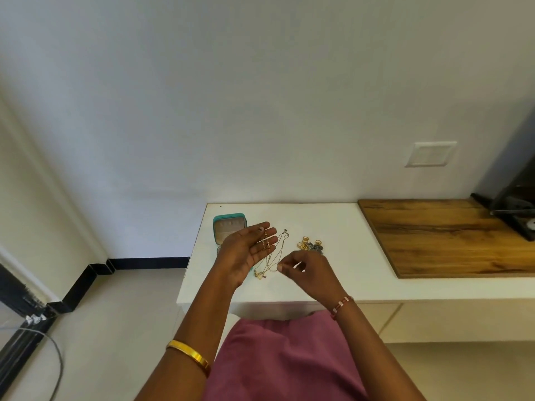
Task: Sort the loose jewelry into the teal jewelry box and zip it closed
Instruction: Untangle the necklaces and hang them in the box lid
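Note:
The teal jewelry box (229,229) lies open at the back left of the white counter (333,227), its beige inside showing. My left hand (246,253) is raised in front of it, palm up, fingers spread, with thin gold chains (270,256) draped over the fingers. Those chains hang down to small pendants (260,274) near the counter. My right hand (309,272) pinches one chain between thumb and forefinger just right of the left palm. A heap of gold rings and dark pieces (310,245) lies on the counter behind my right hand.
A wooden board (445,235) covers the counter's right part, with a dark device (515,209) at its far corner. A wall switch plate (431,153) sits above. The counter's left edge drops to the tiled floor. I wear a gold bangle and a beaded bracelet.

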{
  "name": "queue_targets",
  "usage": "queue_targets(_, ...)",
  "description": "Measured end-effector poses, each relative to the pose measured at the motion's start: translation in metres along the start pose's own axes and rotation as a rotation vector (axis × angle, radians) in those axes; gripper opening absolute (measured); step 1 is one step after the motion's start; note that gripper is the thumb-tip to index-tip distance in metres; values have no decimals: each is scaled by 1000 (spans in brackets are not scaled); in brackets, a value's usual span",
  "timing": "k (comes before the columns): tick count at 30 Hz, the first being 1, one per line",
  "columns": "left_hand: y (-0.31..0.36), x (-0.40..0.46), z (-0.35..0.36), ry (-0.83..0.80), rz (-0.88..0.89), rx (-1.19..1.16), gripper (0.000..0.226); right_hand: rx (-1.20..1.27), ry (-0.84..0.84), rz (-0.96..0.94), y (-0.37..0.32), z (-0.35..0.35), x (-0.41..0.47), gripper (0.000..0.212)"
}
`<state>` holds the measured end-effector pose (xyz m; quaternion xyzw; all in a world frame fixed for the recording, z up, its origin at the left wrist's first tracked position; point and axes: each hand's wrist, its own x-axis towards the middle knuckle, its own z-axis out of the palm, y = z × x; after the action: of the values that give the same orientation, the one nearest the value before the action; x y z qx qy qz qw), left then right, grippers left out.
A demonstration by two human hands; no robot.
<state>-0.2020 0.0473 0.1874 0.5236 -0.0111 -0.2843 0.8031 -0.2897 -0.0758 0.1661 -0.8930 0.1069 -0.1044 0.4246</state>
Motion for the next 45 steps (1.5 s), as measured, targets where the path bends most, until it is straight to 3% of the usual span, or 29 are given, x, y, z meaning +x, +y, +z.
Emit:
queue_targets(7, -8, -10, 8, -57, 49, 131, 23, 24, 304, -13, -17, -1, 3, 9)
queue_targets(18, -14, -14, 12, -84, 88, 200, 21, -189, 293, 33, -19, 10, -2, 16)
queue_targets(22, -15, -13, 9, -78, 65, 194, 21, 20, 248, 84, -18, 2, 1, 7)
queue_targets(28, -25, -16, 6, -104, 2, 252, 16, 556, 169, 250, -26, -19, -1, 10)
queue_targets(32, -33, -17, 9, -243, -48, 346, 25, 664, 172, 256, -31, -28, -3, 9)
queue_targets(37, -40, -20, 5, -349, -44, 532, 16, 743, 205, 237, -32, -40, -4, 8)
queue_targets(45, -42, -18, 1, -325, 31, 608, 25, 774, 271, 259, -24, -48, -3, 8)
